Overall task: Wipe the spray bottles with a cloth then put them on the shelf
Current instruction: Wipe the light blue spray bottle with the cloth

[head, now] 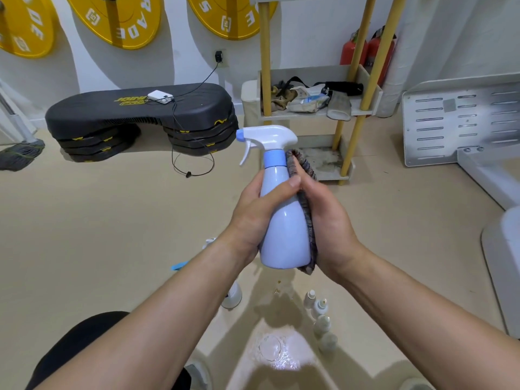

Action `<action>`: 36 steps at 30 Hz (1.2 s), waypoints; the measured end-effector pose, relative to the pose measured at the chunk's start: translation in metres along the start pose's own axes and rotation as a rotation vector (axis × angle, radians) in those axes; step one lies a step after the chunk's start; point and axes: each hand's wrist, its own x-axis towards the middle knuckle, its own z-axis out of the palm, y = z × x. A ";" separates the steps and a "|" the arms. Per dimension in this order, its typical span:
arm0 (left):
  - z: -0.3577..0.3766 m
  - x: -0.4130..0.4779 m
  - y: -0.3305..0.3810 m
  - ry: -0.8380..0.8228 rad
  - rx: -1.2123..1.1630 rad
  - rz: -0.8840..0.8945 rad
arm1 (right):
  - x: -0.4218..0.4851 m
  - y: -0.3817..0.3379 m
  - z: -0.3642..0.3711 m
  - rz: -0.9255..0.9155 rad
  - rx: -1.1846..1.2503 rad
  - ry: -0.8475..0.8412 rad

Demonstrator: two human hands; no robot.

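Beige floor (112, 220) nearest, small bottles (320, 308) lined up on it below and right of the spray bottle (282, 220), a clear bottle (232, 298) below and left, half hidden by a forearm (168, 299); likely waiting to be wiped. Higher up, spray bottle held upright in mid-air, trigger pointing left. Left hand (253, 212) curled round its body, thumb across the front, to steady it. Right hand (326, 218) wrapped round a grey cloth (302, 164), pressing that against the spray bottle's right side from neck to base, for rubbing against a firm hold. Wiping judged under way. Beyond the spray bottle, well apart: shelf (309, 73) with yellow posts, not yet reached.
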 end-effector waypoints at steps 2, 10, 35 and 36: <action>0.002 0.001 0.002 0.023 0.043 0.022 | -0.001 0.003 0.000 0.066 0.027 0.054; -0.003 0.011 0.004 -0.093 -0.117 -0.076 | -0.009 0.021 0.001 -0.304 -0.419 0.038; 0.019 -0.003 -0.007 0.327 0.293 0.015 | 0.024 0.017 -0.019 -0.202 -0.544 0.003; 0.017 -0.003 -0.005 0.330 0.283 0.008 | 0.022 0.014 -0.020 -0.198 -0.558 0.013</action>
